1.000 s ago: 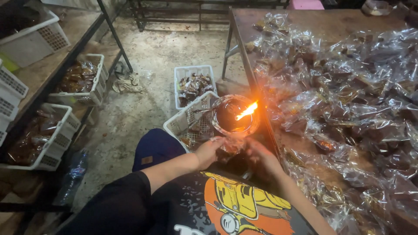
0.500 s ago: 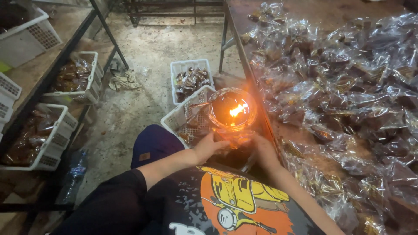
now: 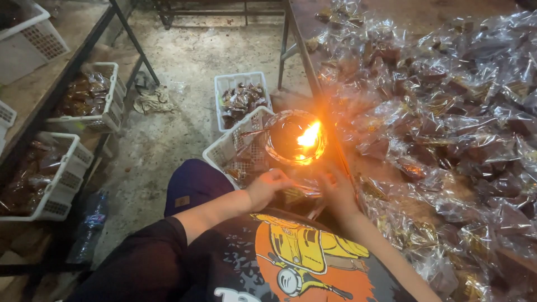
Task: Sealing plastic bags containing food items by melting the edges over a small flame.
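A small round dish (image 3: 295,137) with an open orange flame (image 3: 309,135) stands at the near edge of the table. Just below it, my left hand (image 3: 267,186) and my right hand (image 3: 335,189) pinch the two ends of a clear plastic packet (image 3: 302,189) with a brown filling. The packet lies close beneath the dish. Both hands are closed on it, fingers curled.
The table (image 3: 313,11) on the right is piled with several clear packets of brown pieces (image 3: 447,112). A white basket (image 3: 235,146) sits by my knee, another white basket (image 3: 241,96) on the floor. Shelves on the left hold more white baskets (image 3: 84,100).
The view has shifted a little and the flame has flickered. My hands have stayed under the dish, gripping the packet.
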